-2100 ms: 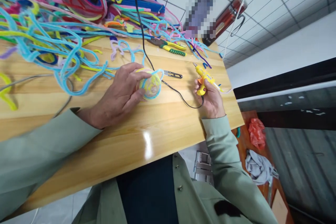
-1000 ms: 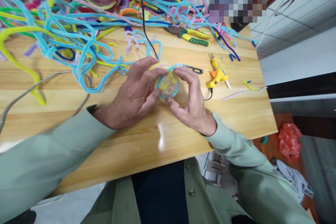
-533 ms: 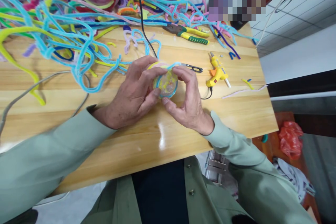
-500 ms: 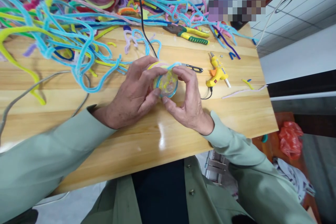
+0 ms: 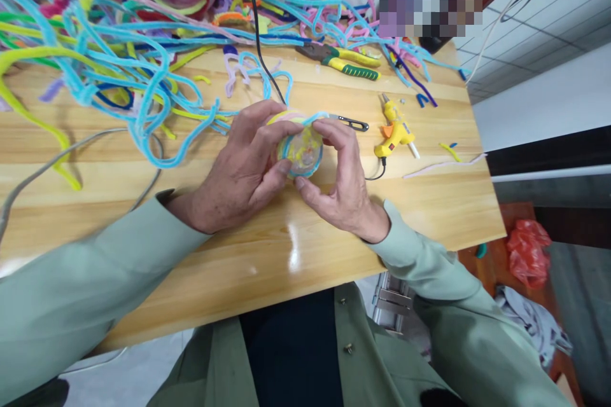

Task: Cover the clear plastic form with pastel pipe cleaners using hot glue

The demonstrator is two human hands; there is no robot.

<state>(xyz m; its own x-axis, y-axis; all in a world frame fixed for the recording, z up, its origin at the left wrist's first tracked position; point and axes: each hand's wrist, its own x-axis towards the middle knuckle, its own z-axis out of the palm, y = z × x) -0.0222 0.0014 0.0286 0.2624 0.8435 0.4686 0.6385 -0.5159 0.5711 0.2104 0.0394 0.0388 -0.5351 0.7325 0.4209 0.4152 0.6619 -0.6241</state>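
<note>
Over the tabletop (image 5: 229, 267), the left hand (image 5: 238, 168) has a close grip on a clear round piece (image 5: 309, 152), seemingly to steady it, while the right hand (image 5: 342, 184) pinches its blue-edged rim between thumb and forefinger, the glue gun (image 5: 394, 132) lying handily nearby.

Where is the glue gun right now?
In the head view, the yellow glue gun rests on the wooden table, to the right of the right hand, below and right of the green-and-yellow pliers.
</note>
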